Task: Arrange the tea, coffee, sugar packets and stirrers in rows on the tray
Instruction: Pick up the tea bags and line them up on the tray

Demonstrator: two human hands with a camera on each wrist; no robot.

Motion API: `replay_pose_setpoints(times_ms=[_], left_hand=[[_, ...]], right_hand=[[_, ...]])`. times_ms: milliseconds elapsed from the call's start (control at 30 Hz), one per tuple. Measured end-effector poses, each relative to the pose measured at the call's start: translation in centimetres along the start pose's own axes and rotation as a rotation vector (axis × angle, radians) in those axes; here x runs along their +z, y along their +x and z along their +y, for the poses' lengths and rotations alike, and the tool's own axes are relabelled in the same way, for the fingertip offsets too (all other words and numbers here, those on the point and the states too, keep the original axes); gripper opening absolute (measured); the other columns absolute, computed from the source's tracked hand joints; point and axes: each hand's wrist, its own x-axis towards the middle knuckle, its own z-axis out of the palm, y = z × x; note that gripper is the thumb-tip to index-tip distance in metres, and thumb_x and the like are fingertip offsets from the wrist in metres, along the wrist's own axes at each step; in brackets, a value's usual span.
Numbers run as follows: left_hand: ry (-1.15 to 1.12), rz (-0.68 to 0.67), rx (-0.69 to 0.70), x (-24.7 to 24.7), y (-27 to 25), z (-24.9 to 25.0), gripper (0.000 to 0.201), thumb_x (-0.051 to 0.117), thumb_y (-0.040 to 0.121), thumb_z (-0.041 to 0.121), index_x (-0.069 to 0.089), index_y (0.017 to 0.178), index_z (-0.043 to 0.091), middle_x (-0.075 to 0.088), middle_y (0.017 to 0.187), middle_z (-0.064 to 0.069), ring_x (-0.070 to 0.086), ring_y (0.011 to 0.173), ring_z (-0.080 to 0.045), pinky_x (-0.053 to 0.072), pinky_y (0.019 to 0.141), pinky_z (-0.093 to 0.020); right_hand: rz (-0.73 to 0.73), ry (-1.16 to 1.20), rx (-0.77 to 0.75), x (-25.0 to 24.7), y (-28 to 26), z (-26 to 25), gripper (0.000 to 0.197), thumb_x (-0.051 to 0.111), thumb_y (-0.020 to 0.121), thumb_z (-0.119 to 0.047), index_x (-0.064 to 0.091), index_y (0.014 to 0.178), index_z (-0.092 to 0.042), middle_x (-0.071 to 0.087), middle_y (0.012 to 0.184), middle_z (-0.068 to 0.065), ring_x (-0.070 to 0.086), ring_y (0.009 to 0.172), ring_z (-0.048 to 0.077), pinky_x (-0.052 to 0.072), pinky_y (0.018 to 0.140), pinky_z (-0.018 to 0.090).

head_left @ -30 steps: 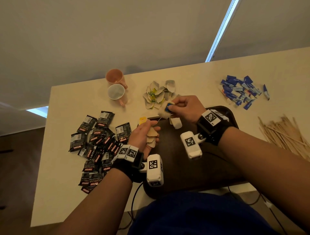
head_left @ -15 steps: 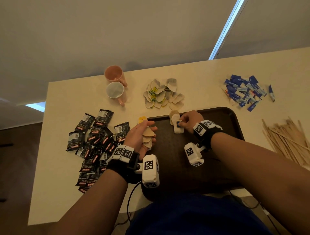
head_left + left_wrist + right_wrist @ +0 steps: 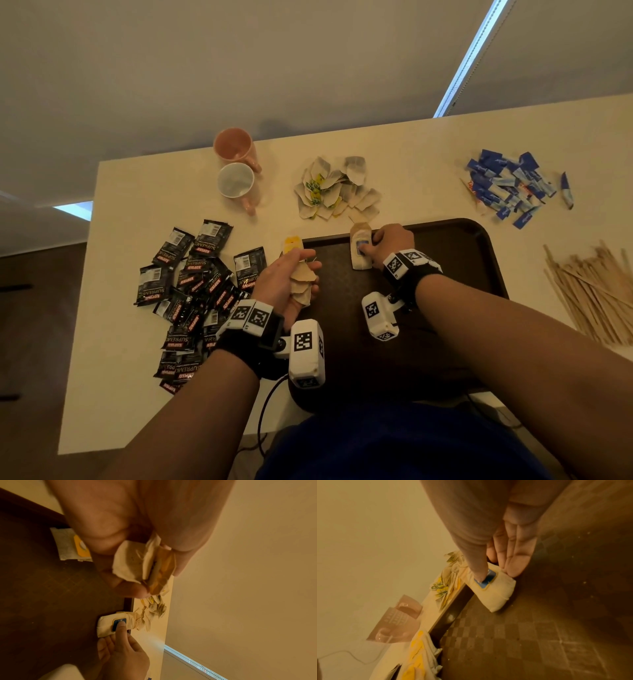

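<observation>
Lowered since a second ago: right hand (image 3: 390, 241), then raised above the tray, now down at the far rim of the brown tray (image 3: 486, 267), pressing a blue-tagged tea bag (image 3: 359, 251) flat beside the rim with thumb on the tag and straight fingers (image 3: 517, 555) alongside. Left hand (image 3: 286, 282) curled around a small stack of tea bags (image 3: 303, 286) near the tray's left edge, close to one yellow-tagged tea bag (image 3: 71, 546) lying by the far left corner. Loose tea bag pile (image 3: 337, 188) on the worktop (image 3: 116, 377) just beyond the tray; black coffee sachets (image 3: 197, 291) heaped to the left, blue sugar packets (image 3: 507, 186) and wooden stirrers (image 3: 596, 291) to the right, all off the tray. Two pink mugs (image 3: 236, 168) near the far edge. Step in hand, seemingly: laying the first row of tea along the far rim, barely begun. Next move likely calls for releasing this bag, taking another from the left-hand stack and setting it alongside, evenly spaced.
</observation>
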Motion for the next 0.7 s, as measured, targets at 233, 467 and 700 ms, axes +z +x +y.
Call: replay_pose_setpoints(times_ms=[233, 467, 700], left_hand=[[-0.038, -0.035, -0.019, 0.0, -0.4, 0.5, 0.039, 0.04, 0.104, 0.039, 0.064, 0.108, 0.009, 0.067, 0.087, -0.01, 0.058, 0.061, -0.016, 0.049, 0.052, -0.026], [-0.177, -0.062, -0.034, 0.1, -0.9, 0.6, 0.047, 0.038, 0.103, 0.047, 0.061, 0.116, 0.009, 0.065, 0.096, -0.016, 0.061, 0.069, -0.023, 0.054, 0.058, -0.03], [-0.232, -0.081, -0.07, 0.8, -1.8, 0.8, 0.047, 0.032, 0.105, 0.044, 0.061, 0.11, 0.007, 0.066, 0.101, -0.017, 0.064, 0.082, -0.024, 0.056, 0.066, -0.033]], right_hand=[[-0.022, 0.121, -0.049, 0.2, -0.1, -0.3, 0.021, 0.071, 0.086, -0.03, 0.075, 0.095, -0.011, 0.074, 0.092, 0.003, 0.069, 0.09, 0.018, 0.055, 0.086, 0.031], [0.08, 0.154, -0.299, -1.8, -3.0, -1.2, 0.023, 0.068, 0.088, -0.033, 0.072, 0.1, -0.014, 0.069, 0.092, -0.001, 0.063, 0.086, 0.012, 0.052, 0.079, 0.027], [-0.199, 0.231, -0.836, -3.7, -7.9, -3.9, 0.046, 0.082, 0.069, -0.044, 0.07, 0.112, -0.034, 0.065, 0.099, -0.009, 0.058, 0.09, 0.007, 0.049, 0.079, 0.024]])
